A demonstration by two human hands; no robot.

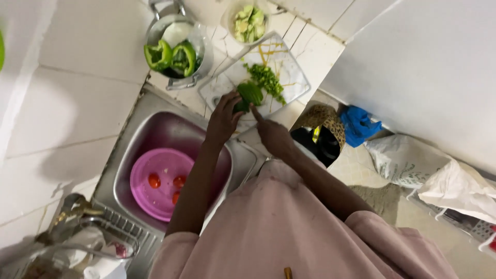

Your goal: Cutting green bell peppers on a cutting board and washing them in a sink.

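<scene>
Tomatoes point(166, 185) number three, small and red, lying in one pink plastic bowl point(142, 178) inside the steel sink point(155, 124) at the lower left of the frame. We count two halves of green bell pepper point(170, 56) in a metal pot point(199, 41) at upper centre, and one pale bowl of chopped green vegetable point(249, 22) just right of it at the top edge.

One more green pepper piece point(250, 93) lies on the white cutting board point(294, 67) (the board is streaked with yellow marks). It looks glossy, dark green and curved, with a pile of finely diced pepper point(267, 78) beside it toward the upper right.

Our left hand point(223, 119) curls over the lower left edge of that piece, fingers closed on it and pinning it to the board. Our right hand point(274, 135) sits just below and right of the piece, its forefinger stretched out to touch it; we cannot tell whether this hand holds anything.

A leopard-print container point(323, 132) stands on the floor at right of centre, a blue bag point(359, 124) beside it.
</scene>
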